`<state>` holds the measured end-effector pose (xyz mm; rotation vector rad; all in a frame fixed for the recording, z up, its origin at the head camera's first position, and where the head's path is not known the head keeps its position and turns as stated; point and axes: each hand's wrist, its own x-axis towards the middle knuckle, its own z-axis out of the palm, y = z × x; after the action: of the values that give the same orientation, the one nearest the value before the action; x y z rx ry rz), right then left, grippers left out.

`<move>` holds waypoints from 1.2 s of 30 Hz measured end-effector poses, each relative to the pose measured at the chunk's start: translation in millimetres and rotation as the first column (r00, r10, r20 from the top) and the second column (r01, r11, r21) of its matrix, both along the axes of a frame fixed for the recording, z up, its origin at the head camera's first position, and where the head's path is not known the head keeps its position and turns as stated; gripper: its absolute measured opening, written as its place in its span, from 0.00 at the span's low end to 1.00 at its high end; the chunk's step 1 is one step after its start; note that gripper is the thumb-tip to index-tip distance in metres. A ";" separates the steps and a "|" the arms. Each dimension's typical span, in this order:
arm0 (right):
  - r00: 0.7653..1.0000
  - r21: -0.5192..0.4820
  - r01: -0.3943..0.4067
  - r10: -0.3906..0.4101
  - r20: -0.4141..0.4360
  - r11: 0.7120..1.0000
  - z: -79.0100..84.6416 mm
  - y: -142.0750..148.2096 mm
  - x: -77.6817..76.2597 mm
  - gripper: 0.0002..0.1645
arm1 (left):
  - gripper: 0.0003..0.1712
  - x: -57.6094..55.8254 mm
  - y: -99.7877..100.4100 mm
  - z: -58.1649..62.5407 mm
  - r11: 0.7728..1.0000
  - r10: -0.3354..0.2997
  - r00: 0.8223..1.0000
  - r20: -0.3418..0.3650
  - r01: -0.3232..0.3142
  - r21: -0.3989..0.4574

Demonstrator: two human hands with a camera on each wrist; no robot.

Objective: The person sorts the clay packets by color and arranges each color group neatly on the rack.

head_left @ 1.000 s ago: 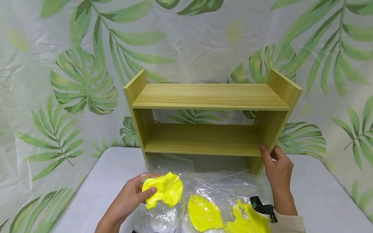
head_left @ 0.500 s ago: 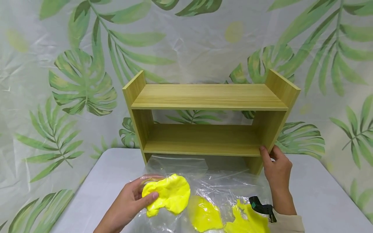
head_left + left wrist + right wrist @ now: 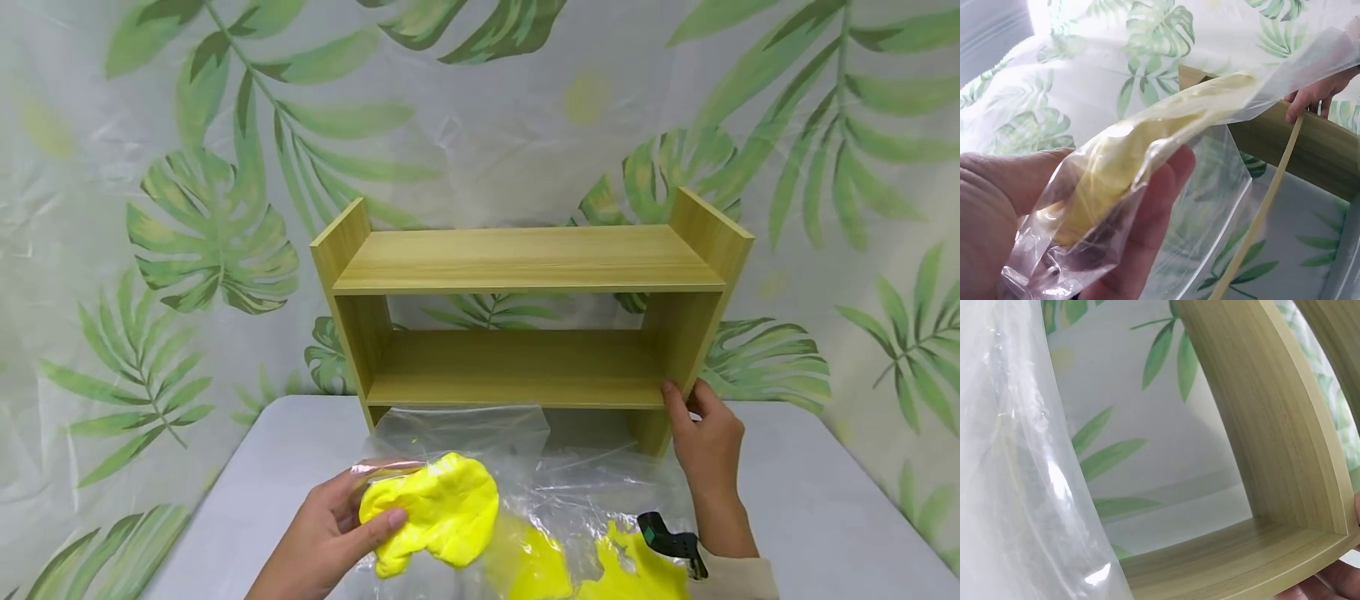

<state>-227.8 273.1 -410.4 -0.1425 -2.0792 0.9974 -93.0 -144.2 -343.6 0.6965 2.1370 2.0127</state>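
In the head view, my left hand (image 3: 322, 533) pinches a clear plastic bag (image 3: 480, 425) with a lump of yellow clay (image 3: 442, 510) in it, thumb on the near face. The left wrist view has the bag edge-on, the fingers (image 3: 1160, 194) behind it. My right hand (image 3: 708, 442) grips the right side panel of a wooden shelf (image 3: 532, 258) at the middle board's height, thumb in front. Only some fingertips of that hand show in the right wrist view. Two more flat yellow pieces, a left one (image 3: 542, 562) and a right one (image 3: 637, 567), lie under clear plastic below.
The shelf stands on a white table (image 3: 255, 467) before a leaf-patterned cloth (image 3: 480, 142). Clear plastic (image 3: 600, 475) spreads in front of the shelf's lower opening. A black wrist device (image 3: 667, 542) sits by the right sleeve (image 3: 735, 579).
The left hand has brought its bag slightly rightward and turned it, so more of the yellow clay faces the camera and covers the piece below. The right hand keeps its grip; the head view has shifted slightly.
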 end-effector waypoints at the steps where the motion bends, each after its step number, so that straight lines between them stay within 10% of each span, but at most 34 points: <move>1: 1.000 0.004 0.000 0.000 0.000 1.000 -0.2 0.2 0.4 0.16 | 0.23 0.8 0.4 2.3 1.000 0.004 1.000 -0.015 -0.004 0.001; 20: 1.000 -0.009 -0.011 0.011 -0.004 1.000 1.0 -0.1 1.3 0.16 | 0.40 8.6 12.2 63.3 0.993 0.088 0.913 -0.398 -0.111 -0.034; 27: 1.000 -0.015 -0.014 0.014 0.008 1.000 2.3 -0.4 2.8 0.17 | 0.41 -0.8 16.1 89.9 0.993 0.097 0.831 -0.547 -0.115 0.002; 36: 1.000 -0.009 -0.028 0.027 -0.008 1.000 3.6 -1.1 3.5 0.16 | 0.41 -22.9 22.4 128.6 0.986 0.139 0.807 -0.573 -0.165 0.006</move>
<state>-224.3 271.9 -406.8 -0.1151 -2.0747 1.0230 -115.9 -121.8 -215.0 1.3061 2.6192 2.0027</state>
